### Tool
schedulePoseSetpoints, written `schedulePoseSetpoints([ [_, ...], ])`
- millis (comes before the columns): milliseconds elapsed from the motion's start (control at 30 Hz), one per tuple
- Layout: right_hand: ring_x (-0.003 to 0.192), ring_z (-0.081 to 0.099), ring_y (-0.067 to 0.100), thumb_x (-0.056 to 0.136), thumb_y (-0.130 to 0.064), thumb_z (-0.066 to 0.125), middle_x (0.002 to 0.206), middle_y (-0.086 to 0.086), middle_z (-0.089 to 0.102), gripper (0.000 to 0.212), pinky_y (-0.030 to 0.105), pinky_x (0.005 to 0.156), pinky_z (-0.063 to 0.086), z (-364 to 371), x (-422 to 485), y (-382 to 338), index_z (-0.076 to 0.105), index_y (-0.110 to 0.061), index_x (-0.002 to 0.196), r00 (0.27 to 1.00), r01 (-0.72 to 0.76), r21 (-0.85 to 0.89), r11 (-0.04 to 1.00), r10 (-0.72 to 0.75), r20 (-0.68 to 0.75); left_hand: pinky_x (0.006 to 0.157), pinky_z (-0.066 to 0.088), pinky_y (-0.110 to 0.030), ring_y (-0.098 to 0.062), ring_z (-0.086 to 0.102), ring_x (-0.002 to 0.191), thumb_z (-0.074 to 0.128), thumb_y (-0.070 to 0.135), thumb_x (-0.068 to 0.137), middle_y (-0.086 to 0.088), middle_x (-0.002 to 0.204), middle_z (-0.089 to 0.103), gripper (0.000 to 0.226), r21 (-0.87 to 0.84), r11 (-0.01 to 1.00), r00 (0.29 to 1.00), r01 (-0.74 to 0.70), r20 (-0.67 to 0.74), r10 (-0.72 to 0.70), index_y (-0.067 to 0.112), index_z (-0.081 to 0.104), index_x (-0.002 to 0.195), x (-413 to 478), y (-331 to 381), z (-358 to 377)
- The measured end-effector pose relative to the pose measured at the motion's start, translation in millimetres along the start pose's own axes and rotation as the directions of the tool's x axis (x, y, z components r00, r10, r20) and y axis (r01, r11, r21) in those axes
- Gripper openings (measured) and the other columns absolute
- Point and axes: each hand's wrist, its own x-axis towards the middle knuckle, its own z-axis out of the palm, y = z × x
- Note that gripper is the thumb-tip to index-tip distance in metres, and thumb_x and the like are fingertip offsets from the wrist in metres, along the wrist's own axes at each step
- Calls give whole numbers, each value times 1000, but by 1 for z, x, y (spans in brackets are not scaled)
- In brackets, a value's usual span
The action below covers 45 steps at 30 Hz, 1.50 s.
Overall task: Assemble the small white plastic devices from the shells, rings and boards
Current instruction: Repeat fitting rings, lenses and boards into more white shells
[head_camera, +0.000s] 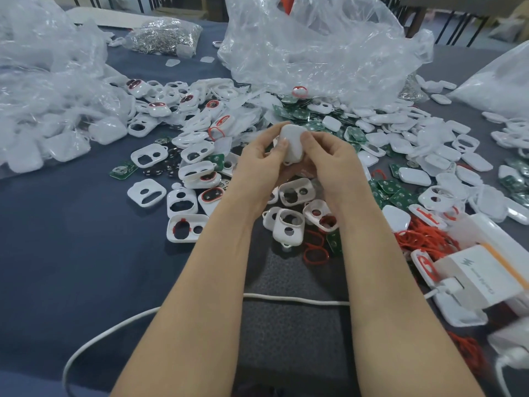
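White and smooth-backed, the device is pinched between my left hand and right hand, fingers curled round it, on the near side of the clear bag. I judge I'm snapping it shut; next it wants an even squeeze along the seam.

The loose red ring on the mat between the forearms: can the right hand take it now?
Probably not at once. The right hand grips the white device together with the left hand. The red ring lies uncovered beside the right forearm, so a freed hand could likely pull back to it.
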Motion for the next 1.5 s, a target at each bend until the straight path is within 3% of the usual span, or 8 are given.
schedulePoseSetpoints([
  [200, 68, 60, 22, 95, -11, 56, 73, 7, 65, 24, 38, 69, 52, 8, 5, 4, 64, -17, 73, 993, -41, 109, 993, 52, -104, 76, 60, -30, -18, 71, 78, 56, 10, 96, -13, 91, 69, 17, 103, 994, 998, -44, -40, 49, 16, 55, 112, -1, -5, 3],
  [500, 90, 67, 29, 94, -6, 56, 97, 16, 69, 9, 42, 86, 55, 6, 3, 4, 62, -6, 101, 997, -58, 212, 976, 47, 55, 77, 60, -38, -21, 70, 72, 62, 4, 91, -9, 79, 71, 18, 155, 984, 993, -84, -74, 96, 16, 50, 97, -2, -8, 2],
  [733, 72, 64, 15, 91, -2, 58, 83, 6, 64, 7, 24, 67, 56, 3, -2, -3, 57, -8, 90, 998, -56, 306, 950, 54, 15, 76, 59, -26, -15, 70, 75, 48, 7, 100, -11, 90, 68, 5, 40, 998, 999, -41, -25, 42, 8, 53, 101, -3, -5, 3],
  [867, 81, 66, 14, 91, -13, 63, 86, 0, 68, 7, 32, 81, 56, 5, -4, -1, 61, -18, 94, 999, 42, 131, 991, -44, 19, 67, 57, -22, -13, 70, 70, 46, 6, 101, -13, 86, 67, 9, 10, 996, 991, -92, -96, 93, 8, 53, 95, -2, -2, 2],
  [1000, 52, 51, 1, 90, -29, 64, 65, -5, 58, 3, 15, 53, 46, 1, -4, 1, 64, -31, 91, 993, 111, -65, 992, -113, -31, 68, 58, -24, -12, 71, 68, 47, 6, 100, -12, 82, 67, 6, 193, 966, 971, -171, -134, 199, 4, 52, 102, -1, -4, -1],
  [1133, 40, 42, 6, 94, -25, 60, 50, -5, 56, 8, 15, 39, 35, -1, -3, -4, 62, -18, 89, 999, 6, 205, 979, 1, -33, 77, 58, -28, -22, 69, 87, 49, 14, 101, -12, 98, 68, 12, 216, 960, 974, -181, -93, 205, 12, 60, 102, -4, -3, 3],
  [1233, 48, 52, 10, 94, -33, 57, 60, -1, 63, 21, 19, 48, 46, -2, -3, -7, 61, -14, 87, 1000, -8, 266, 964, 9, 0, 81, 59, -29, -23, 68, 94, 44, 26, 102, -10, 111, 67, 25, 50, 996, 992, -80, -97, 84, 12, 63, 97, -5, 3, 3],
  [1500, 79, 71, 17, 92, -15, 61, 94, 11, 70, 27, 38, 82, 58, 4, -4, -2, 56, -13, 118, 990, 124, -199, 972, -108, 93, 74, 57, -27, -20, 65, 82, 58, 9, 95, -17, 101, 67, 14, 15, 999, 973, -29, -228, 31, 5, 59, 108, -3, 5, -2],
])
